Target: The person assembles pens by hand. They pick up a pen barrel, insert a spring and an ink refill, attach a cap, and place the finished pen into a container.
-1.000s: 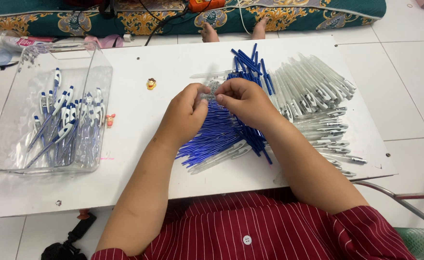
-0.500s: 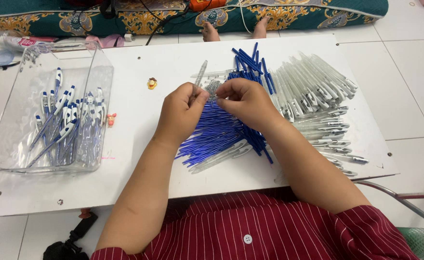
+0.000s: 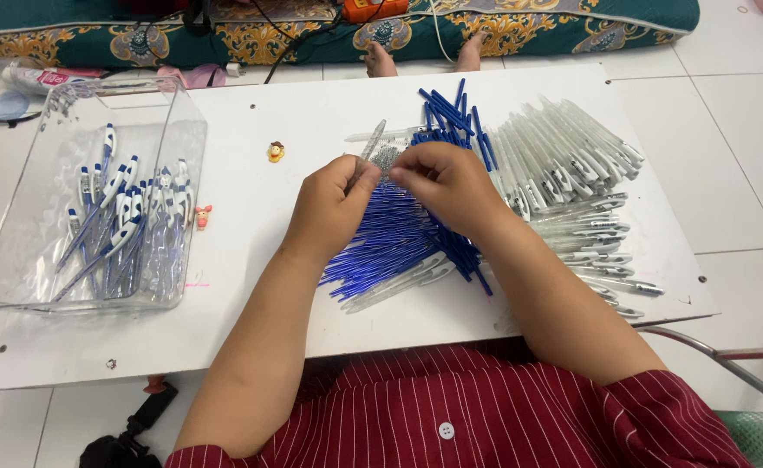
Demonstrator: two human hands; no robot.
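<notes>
A person in a red striped shirt sits at a white counter [image 3: 329,113], seen from above, both bare hands meeting at the centre of the view. The left hand [image 3: 329,208] pinches a clear pen barrel [image 3: 371,143] near its lower end, and the barrel slants up toward one o'clock from the fingers. The right hand [image 3: 446,182] is curled, its fingertips pressed to something small and silvery right beside the barrel; it is too small to tell what it is. Under both hands lies a heap of thin blue ink refills [image 3: 399,243], fanning toward seven o'clock. At three o'clock from the hands a large pile of clear pen barrels with clips [image 3: 572,182] spreads to the counter's edge. At nine o'clock, well apart, a clear plastic box [image 3: 17,260] holds finished blue-and-white pens [image 3: 126,225]. A tiny yellow figure [image 3: 275,152] sits at eleven o'clock. The barrel looks light, stiff and smooth, likely slippery, so a firm pinch around its middle or lower end seems best. The refills appear thin and slightly bendable, best picked up singly near one end and fed in straight.
</notes>
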